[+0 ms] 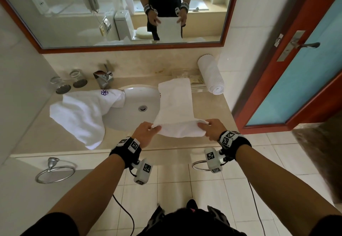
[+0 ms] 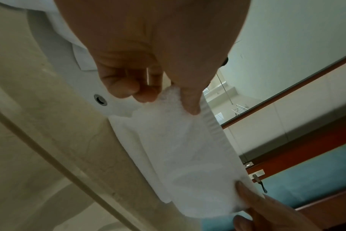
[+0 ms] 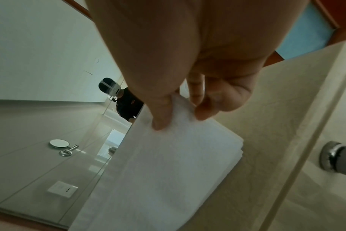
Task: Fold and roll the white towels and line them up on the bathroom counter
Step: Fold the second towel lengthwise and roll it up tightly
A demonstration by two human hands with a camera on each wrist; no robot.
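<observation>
A white towel folded into a long strip lies on the beige counter, right of the basin, running from the back wall to the front edge. Its near end is lifted and curled. My left hand pinches the near left corner of the towel between thumb and fingers. My right hand pinches the near right corner of the towel. A finished rolled towel lies at the back right of the counter. A loose white towel with a purple logo is draped left of the basin.
The white basin sits mid-counter with a chrome tap behind it and two glasses at back left. A clear tray lies by the rolled towel. A red-framed door stands right. Towel rings hang below the counter.
</observation>
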